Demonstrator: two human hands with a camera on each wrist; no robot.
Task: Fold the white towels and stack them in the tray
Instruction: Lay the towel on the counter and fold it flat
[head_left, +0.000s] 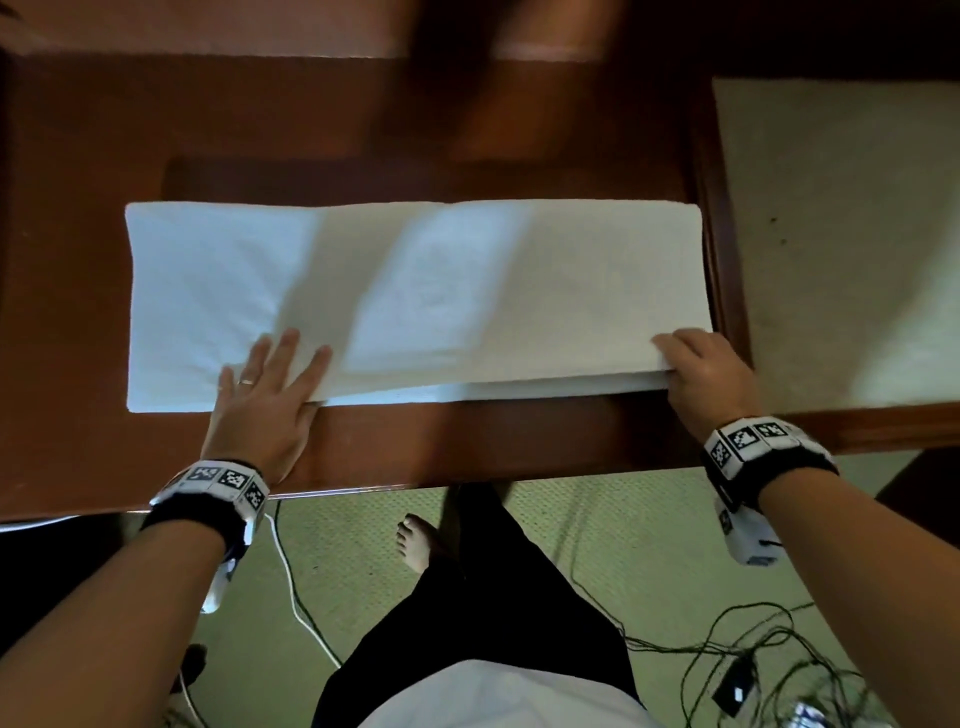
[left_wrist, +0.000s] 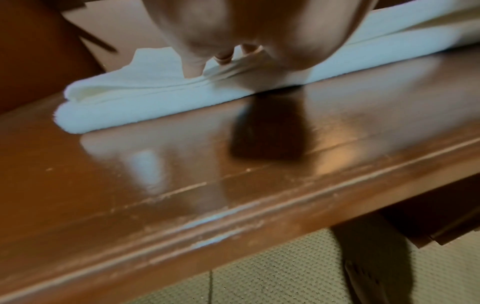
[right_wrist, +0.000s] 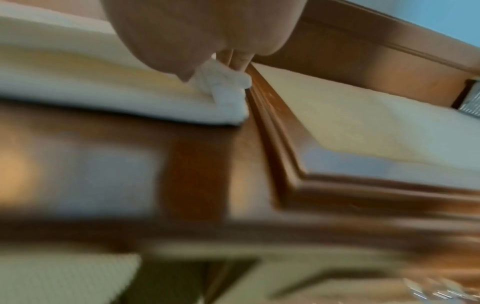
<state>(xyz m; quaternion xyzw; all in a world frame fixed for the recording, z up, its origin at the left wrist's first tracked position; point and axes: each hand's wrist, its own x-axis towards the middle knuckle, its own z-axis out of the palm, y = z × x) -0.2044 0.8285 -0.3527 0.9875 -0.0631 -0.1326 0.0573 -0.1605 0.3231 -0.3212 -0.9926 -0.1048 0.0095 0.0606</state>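
Left hand (head_left: 262, 410) lies flat, fingers spread, pressing the near edge of the white towel (head_left: 415, 291). Right hand (head_left: 706, 376) pinches the towel's near right corner. Folded lengthwise, the towel lies on the wooden table (head_left: 78, 208), beside a tray (head_left: 722, 270).

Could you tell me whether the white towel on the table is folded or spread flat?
Folded: the white towel lies in stacked layers along its near edge, visible in both wrist views.
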